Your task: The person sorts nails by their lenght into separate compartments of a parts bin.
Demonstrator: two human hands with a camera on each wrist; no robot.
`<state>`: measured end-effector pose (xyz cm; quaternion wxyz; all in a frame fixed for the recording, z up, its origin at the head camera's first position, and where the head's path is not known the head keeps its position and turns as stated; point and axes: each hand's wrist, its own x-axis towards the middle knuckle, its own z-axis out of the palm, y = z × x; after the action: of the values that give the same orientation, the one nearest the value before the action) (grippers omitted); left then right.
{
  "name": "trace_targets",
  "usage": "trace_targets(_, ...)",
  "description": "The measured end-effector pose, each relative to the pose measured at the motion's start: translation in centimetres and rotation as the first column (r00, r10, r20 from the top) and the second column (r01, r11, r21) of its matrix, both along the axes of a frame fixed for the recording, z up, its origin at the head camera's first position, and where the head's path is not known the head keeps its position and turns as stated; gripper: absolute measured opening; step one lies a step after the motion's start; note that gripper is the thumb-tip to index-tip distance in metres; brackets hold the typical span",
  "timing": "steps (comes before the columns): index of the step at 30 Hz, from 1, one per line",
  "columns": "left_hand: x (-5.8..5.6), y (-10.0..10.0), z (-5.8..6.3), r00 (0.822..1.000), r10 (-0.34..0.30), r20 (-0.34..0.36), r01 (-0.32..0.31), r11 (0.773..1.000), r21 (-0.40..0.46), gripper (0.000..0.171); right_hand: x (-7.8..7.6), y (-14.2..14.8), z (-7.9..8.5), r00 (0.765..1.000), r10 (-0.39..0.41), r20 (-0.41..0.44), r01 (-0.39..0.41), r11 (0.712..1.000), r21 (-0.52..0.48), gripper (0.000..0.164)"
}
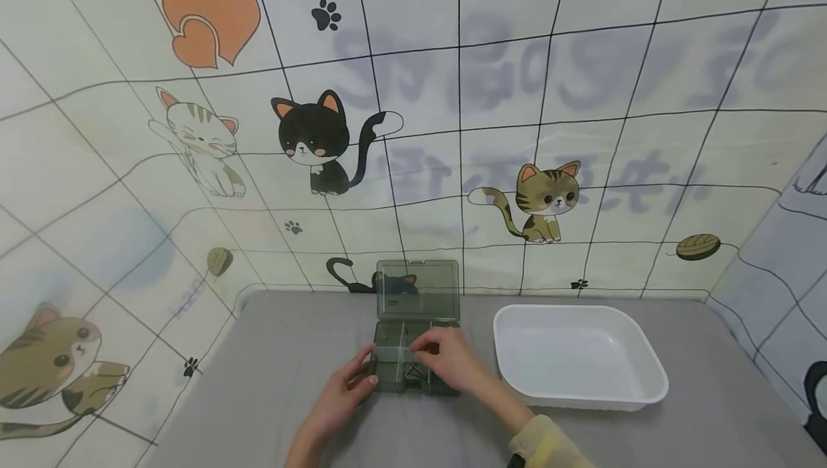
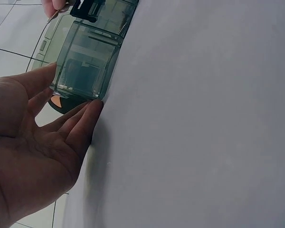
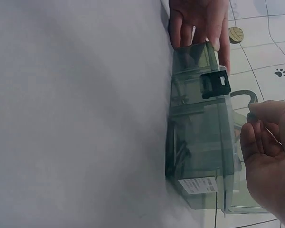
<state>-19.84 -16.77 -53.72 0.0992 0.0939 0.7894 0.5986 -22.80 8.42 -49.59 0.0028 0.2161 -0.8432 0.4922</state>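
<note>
A translucent green compartment box [image 1: 388, 375] lies on the grey table with its lid [image 1: 418, 288] raised at the back. My left hand [image 1: 340, 396] holds the box's left end, thumb near the upper rim and fingers low on the side. Above the compartments my right hand [image 1: 447, 359] pinches a thin threaded screw [image 2: 53, 16] between thumb and fingertips. More screws [image 1: 415, 372] lie in the front middle compartment. A black clasp [image 3: 215, 84] shows on the box's front, and a white label [image 3: 199, 185] is stuck to it.
A white plastic tray [image 1: 581, 353] stands to the right of the box, beside my right forearm. Behind the grey table [image 1: 258, 353] rises a wall covering [image 1: 420, 152] with a grid and cartoon cats. Part of a black object [image 1: 815, 400] shows at the right edge.
</note>
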Motion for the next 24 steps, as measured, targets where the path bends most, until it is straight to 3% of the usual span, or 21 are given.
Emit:
trace_targets(8,0.0,0.0,0.1,1.0,-0.008,-0.002,0.008,1.0,-0.008,0.058,-0.1,0.2,-0.5,1.0,-0.008,-0.018,0.007,0.999,-0.053,0.009)
trace_targets(24,-0.2,0.0,0.0,1.0,-0.009,-0.016,0.009,1.0,-0.026,0.058,0.0,1.6,-0.4,0.999,-0.045,-0.013,0.044,0.997,-0.057,0.01)
